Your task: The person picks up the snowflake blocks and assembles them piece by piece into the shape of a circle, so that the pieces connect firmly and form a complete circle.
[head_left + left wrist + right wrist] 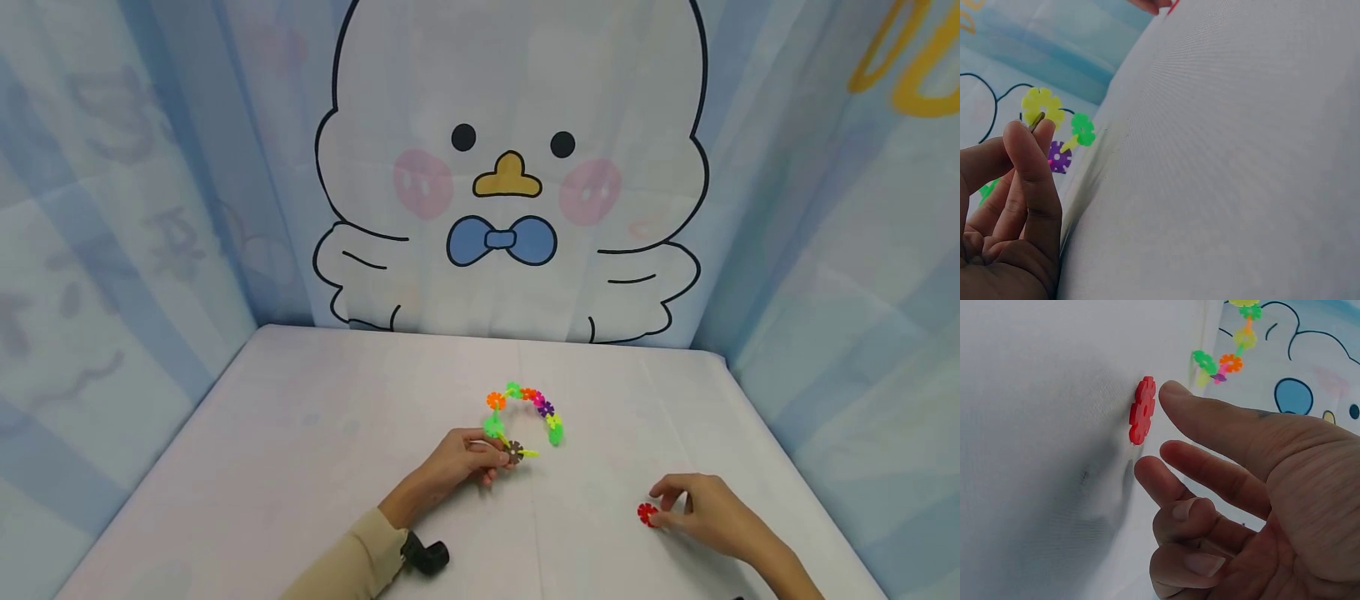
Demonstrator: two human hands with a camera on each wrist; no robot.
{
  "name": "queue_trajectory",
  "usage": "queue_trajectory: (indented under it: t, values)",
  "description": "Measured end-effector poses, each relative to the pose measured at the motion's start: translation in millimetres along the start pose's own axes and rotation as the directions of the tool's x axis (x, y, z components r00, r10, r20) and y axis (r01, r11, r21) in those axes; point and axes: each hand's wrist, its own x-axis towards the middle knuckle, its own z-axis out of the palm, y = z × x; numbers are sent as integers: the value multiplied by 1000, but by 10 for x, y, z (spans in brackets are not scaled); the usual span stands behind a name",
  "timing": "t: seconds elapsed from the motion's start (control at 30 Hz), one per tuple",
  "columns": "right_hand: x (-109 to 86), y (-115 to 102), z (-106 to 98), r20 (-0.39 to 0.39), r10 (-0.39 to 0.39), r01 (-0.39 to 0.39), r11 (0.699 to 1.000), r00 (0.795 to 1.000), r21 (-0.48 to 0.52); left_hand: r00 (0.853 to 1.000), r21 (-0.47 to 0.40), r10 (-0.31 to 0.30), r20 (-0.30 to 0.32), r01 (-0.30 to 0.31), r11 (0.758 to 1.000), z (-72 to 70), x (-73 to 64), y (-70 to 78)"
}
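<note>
My left hand (459,458) pinches a brown snowflake disc (514,452) between thumb and fingertips. That disc belongs to a curved chain of linked plastic snowflake discs (546,409) in green, orange, red, pink, purple and yellow, which bends round in an unclosed ring. A yellow disc (1041,106) shows beyond the fingertips in the left wrist view. To the right, a loose red snowflake disc (646,514) lies at the fingertips of my right hand (708,512). In the right wrist view, a small gap separates the thumb (1179,392) from the red disc (1142,411).
A white cloth covers the table (360,375). Behind it hangs a curtain (510,292) printed with a cartoon bird, and pale blue curtains (112,208) close in both sides. A black device (427,557) is strapped at the left wrist by the beige sleeve (352,558).
</note>
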Motion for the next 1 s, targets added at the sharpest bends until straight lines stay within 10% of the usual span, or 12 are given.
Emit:
queue_trajectory:
  t: [1.0]
  values:
    - [83,39,154,52,-75,69,990,996,121,1000,5,-17,-1,17,1000,-27,45,-15]
